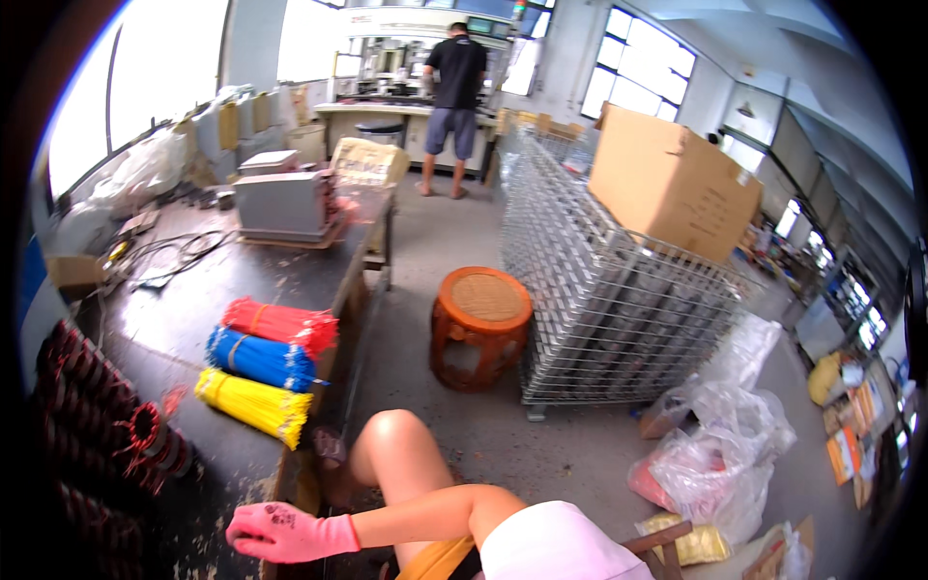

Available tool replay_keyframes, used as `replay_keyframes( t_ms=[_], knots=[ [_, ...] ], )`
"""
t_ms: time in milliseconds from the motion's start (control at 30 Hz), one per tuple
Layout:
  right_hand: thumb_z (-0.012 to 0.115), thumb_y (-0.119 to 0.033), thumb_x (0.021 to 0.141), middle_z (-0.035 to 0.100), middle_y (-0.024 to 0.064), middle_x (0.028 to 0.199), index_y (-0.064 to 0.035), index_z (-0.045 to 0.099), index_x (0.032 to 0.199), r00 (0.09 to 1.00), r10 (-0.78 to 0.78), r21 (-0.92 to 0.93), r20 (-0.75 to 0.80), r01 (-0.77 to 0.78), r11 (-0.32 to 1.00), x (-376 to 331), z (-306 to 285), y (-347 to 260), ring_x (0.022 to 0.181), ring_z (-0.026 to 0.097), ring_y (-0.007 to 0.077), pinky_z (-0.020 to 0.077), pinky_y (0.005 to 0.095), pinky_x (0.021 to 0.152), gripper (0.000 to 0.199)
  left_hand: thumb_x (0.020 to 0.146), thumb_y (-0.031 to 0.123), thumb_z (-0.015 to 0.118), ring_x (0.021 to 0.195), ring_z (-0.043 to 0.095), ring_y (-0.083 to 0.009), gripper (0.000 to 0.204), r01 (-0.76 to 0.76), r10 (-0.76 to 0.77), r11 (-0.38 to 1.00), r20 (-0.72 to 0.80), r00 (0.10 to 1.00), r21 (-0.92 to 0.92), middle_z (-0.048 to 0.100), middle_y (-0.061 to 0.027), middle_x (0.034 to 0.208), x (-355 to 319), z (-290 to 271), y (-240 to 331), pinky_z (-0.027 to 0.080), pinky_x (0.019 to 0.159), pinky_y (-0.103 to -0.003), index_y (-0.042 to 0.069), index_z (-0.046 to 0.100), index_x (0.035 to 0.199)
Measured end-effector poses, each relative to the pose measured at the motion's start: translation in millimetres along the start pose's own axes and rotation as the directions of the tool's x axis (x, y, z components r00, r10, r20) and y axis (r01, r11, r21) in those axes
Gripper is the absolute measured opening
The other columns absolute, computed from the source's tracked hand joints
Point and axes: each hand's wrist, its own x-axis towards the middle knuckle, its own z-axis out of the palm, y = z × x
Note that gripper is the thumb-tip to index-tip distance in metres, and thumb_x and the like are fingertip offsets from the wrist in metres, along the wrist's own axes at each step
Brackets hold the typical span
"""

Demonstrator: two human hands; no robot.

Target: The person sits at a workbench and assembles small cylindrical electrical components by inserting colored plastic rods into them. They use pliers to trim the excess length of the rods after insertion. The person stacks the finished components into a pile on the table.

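Observation:
My right hand, in a pink glove, hovers over or rests on the near edge of the dark worktable; which, I cannot tell. Its fingers are curled in, and anything inside them is hidden. Beyond it lie three tied bundles of cut wires: a yellow bundle nearest, then a blue bundle and a red bundle. Left of the hand, a ring-shaped part with red wires stands beside stacked rows of similar dark parts. My left hand is out of the picture.
A grey box-like machine and loose cables occupy the table's far part. Right of my knee stand a wooden stool and a wire cage bearing a cardboard box. Plastic bags lie nearby. A person stands at a machine behind.

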Motion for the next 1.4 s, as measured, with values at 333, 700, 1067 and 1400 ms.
replay_keyframes(
  t_ms=[333,700,1067,1400],
  knots=[
    [0.062,-0.018,0.097,0.063,0.0148,0.097,-0.002,0.063,0.101,0.996,0.074,0.011,-0.052,-0.074,0.997,-18,-28,-3,0.095,0.064,0.0328,0.0512,0.0396,0.083,0.017,0.102,0.006,0.057,0.121,0.058,-0.0313,0.036,0.077,-0.07,0.992,0.072,0.995,-0.104,0.058,-0.0189,0.133,3,-1,23,0.05,0.104,-0.04,0.0,0.056,0.138],
    [0.069,-0.019,0.097,0.069,0.0129,0.08,-0.0003,0.071,0.099,0.863,0.281,-0.018,-0.42,-0.317,0.948,-12,-104,16,0.075,0.068,0.0193,0.0536,0.0339,0.069,0.019,0.101,0.003,0.054,0.134,0.047,-0.0288,0.051,0.325,-0.306,0.931,0.128,0.943,-0.166,0.033,-0.0153,0.155,34,-89,5,0.044,0.111,-0.04,0.0,0.039,0.15],
    [0.063,-0.04,0.098,0.07,0.006,0.075,-0.0057,0.072,0.084,0.76,0.496,-0.456,-0.42,-0.65,0.609,-7,-219,83,0.07,0.067,0.0171,0.0502,0.033,0.066,0.038,0.09,0.002,0.059,0.131,0.047,-0.0396,0.05,0.017,-0.009,0.964,-0.033,0.999,0.265,0.048,-0.0215,0.143,138,-113,-14,0.04,0.111,-0.048,0.001,0.052,0.139],
    [0.071,0.0,0.08,0.066,0.0051,0.069,-0.0055,0.07,0.077,0.995,0.088,-0.177,0.053,-0.077,0.981,19,-94,-84,0.063,0.064,0.0177,0.0493,0.0324,0.058,0.006,0.084,0.037,0.081,0.106,0.063,-0.032,0.043,-0.296,0.335,0.803,0.018,0.942,0.517,0.064,-0.0096,0.118,213,-117,50,0.045,0.1,-0.056,0.012,0.065,0.114]
  ],
)
